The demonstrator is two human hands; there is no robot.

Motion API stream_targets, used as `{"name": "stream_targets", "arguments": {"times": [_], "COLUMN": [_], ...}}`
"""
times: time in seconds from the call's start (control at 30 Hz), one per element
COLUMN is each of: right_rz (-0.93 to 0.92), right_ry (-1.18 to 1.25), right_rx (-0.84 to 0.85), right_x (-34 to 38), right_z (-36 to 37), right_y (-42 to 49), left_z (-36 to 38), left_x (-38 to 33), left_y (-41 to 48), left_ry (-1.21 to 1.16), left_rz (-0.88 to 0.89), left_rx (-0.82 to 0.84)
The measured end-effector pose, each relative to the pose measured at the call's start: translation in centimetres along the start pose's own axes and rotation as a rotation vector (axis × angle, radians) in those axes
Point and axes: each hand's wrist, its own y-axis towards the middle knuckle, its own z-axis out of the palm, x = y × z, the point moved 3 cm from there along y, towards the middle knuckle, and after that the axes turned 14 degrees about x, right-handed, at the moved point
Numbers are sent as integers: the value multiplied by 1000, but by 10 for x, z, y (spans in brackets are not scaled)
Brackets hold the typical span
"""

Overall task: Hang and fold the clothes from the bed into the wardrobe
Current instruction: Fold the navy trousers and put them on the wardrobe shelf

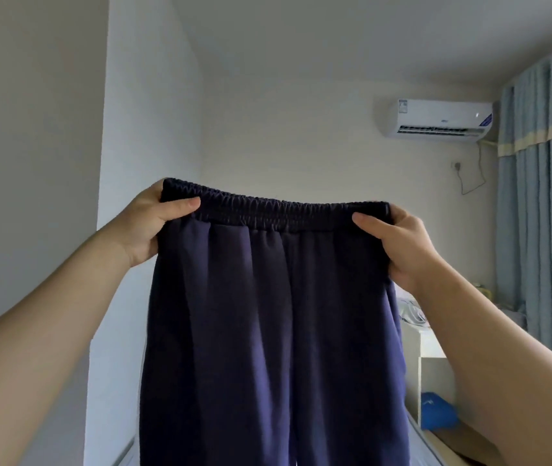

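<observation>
We held navy trousers (pixel 267 331) up by the waistband: left hand (pixel 153 227) pinched its left end, right hand (pixel 398 243) its right; legs hung below.

Trousers (pixel 267 331) up near centre, left hand (pixel 148 227) at the waistband's (pixel 274 210) left end, right hand (pixel 398 243) at its right. Far wall (pixel 301 129): air conditioner (pixel 439 119), curtain (pixel 543 230) right of it, shelf unit (pixel 435 375) behind the trousers.

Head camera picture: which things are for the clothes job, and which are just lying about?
For the job: navy sweatpants, left hand and right hand gripping its waistband.
Just lying about: air conditioner, curtains, blue bag.
</observation>
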Motion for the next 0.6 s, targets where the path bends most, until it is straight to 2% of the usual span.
{"name": "stream_targets", "arguments": {"times": [0.07, 0.13, 0.23, 0.33, 0.4, 0.47, 0.53, 0.6], "right_rz": [8, 117, 385, 619, 688, 687, 663, 627], "right_ry": [-57, -148, -239, -178, -138, -128, -105, -21], "right_rx": [2, 1, 20, -59, -157, -216, -220, -172], "right_x": [-3, -18, -62, -104, -124, -133, -134, -128], "right_z": [5, 5, -1, -7, -7, -1, 14, 33], "right_y": [6, 6, -10, -38, -51, -54, -52, -47], "left_z": [1, 6, 16, 30, 48, 71, 94, 113], "left_x": [9, 36, 85, 125, 141, 147, 147, 143], "left_y": [4, 3, -16, -38, -45, -43, -40, -36], "left_ry": [-92, -134, -124, -138, -184, -250, -245, -153], "left_rz": [-47, -260, -664, -882, -893, -806, -701, -620], "left_rx": [-67, -58, -44, -126, -204, -293, -339, -303]}}
